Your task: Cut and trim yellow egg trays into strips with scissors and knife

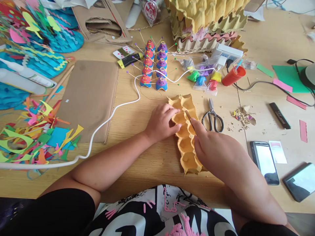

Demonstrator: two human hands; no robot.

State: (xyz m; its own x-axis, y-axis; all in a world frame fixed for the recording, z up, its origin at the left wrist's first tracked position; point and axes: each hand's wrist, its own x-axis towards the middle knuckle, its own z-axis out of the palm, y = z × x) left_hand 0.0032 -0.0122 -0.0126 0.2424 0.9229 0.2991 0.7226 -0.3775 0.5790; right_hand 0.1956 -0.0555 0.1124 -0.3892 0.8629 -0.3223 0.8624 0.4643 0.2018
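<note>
A yellow egg-carton strip [189, 144] with two rows of cups lies lengthwise in front of me. My left hand [162, 122] is on its left edge, thumb and fingers gripping the rim of a cup. From the right, my right hand [209, 141] is closed round a thin cutting tool [188, 114], whose blade touches the ridge between cups near the far end. Its handle is mostly hidden in my palm. Black-handled scissors [212, 116] lie just right of the carton.
Painted cup figures [145, 80] with pins stand beyond the carton. A white cable [118, 105] crosses the left side, near cardboard [88, 98] and paper scraps [39, 137]. Stacked egg trays [201, 16], a red cup [232, 77] and a phone [265, 162] are also on the table.
</note>
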